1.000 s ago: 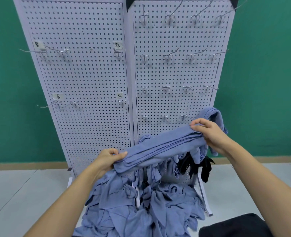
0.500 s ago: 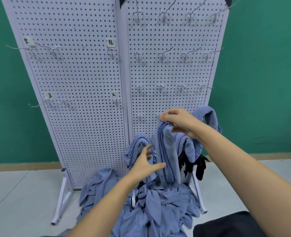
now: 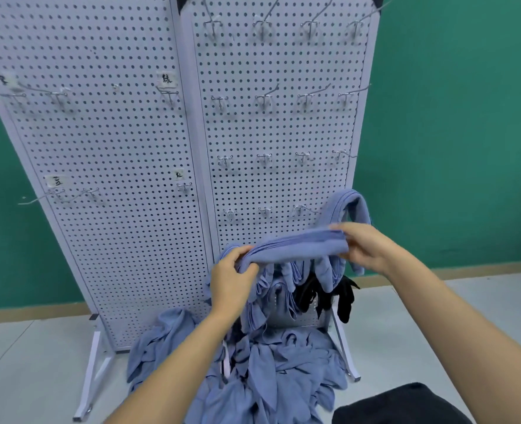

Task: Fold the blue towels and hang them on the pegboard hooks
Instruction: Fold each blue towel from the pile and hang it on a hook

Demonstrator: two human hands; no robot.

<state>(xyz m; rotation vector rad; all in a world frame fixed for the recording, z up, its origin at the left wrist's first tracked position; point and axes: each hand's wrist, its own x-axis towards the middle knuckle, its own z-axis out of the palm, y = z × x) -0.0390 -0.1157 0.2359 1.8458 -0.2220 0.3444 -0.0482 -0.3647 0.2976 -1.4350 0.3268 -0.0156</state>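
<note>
I hold a folded blue towel (image 3: 299,247) level between both hands, low in front of the right pegboard panel (image 3: 283,133). My left hand (image 3: 231,278) grips its left end and my right hand (image 3: 364,247) pinches its right end. Behind my right hand another blue towel (image 3: 349,203) hangs looped over a low hook. More blue towels (image 3: 283,280) hang under the held one. A heap of loose blue towels (image 3: 268,371) lies on the floor at the board's foot.
The left pegboard panel (image 3: 100,148) carries paper labels and several bare hooks. Rows of bare hooks (image 3: 265,99) fill the right panel's upper part. Black cloths (image 3: 329,295) hang low beside the blue ones. A dark object (image 3: 399,405) sits bottom right. A green wall stands behind.
Half a second ago the towel hung down from my right hand alone. My left hand has since taken its lower end and raised it, so it is stretched level again.
</note>
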